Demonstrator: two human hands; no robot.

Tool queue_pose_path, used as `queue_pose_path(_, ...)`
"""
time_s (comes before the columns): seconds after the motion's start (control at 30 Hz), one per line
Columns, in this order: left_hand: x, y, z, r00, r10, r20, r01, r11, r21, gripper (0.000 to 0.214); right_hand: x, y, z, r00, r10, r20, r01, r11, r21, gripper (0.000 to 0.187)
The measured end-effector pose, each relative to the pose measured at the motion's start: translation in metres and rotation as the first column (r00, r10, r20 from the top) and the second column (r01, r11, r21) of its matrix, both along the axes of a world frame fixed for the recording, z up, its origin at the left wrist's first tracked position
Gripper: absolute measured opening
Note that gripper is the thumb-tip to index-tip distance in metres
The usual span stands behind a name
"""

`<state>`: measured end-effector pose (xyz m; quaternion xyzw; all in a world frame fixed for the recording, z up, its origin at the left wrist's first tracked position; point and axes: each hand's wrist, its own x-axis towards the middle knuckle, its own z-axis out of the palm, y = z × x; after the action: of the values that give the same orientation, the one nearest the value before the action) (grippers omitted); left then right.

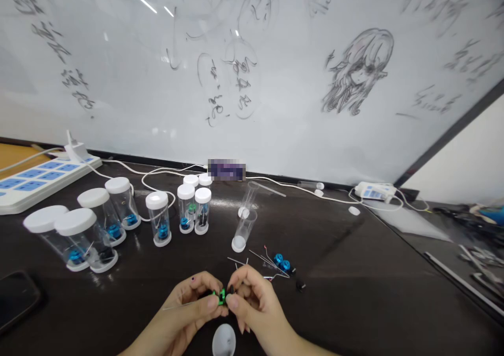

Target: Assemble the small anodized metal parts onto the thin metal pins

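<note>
My left hand pinches a small bright-green part between thumb and fingertips, low in the middle of the view. A thin metal wire sticks out to the left from under its fingers. Close against it, my right hand grips a small black piece with thumb and forefinger. Whether the two pieces touch, I cannot tell. Below the hands is a white rounded container, partly cut off. Just beyond the right hand lie blue round parts, thin metal wires and a small black part.
Several transparent tubes with white lids hold blue, green or black parts on the left. Lidless tubes stand farther in. A power strip, a phone, white cables and a white adapter lie around. A whiteboard rises behind.
</note>
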<state>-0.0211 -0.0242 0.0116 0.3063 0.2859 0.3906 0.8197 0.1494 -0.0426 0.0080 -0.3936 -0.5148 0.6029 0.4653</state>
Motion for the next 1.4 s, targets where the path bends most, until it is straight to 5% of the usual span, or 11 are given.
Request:
queue_pose_path(0.43, 0.002, 0.001, -0.003, 1.000, 0.022, 0.013, -0.024, 0.995, 0.099, 0.008, 0.002, 0.001, -0.011, 0.996, 0.000, 0.092, -0.006, 0.998, 0.060, 0.040)
queue_pose_path(0.87, 0.001, 0.000, -0.002, 0.999, 0.045, -0.008, -0.045, 0.997, 0.057, 0.009, 0.003, -0.002, -0.006, 0.995, 0.012, 0.101, -0.019, 0.998, 0.062, 0.025)
queue_pose_path(1.17, 0.002, 0.000, -0.003, 1.000, 0.018, 0.011, -0.019, 0.998, 0.064, 0.012, 0.002, 0.000, -0.010, 0.990, 0.002, 0.141, -0.013, 0.997, 0.073, 0.040)
queue_pose_path(1.4, 0.002, 0.001, -0.001, 0.999, 0.036, 0.004, -0.036, 0.998, 0.051, 0.012, 0.001, -0.001, -0.006, 0.990, 0.022, 0.141, -0.031, 0.998, 0.060, 0.033)
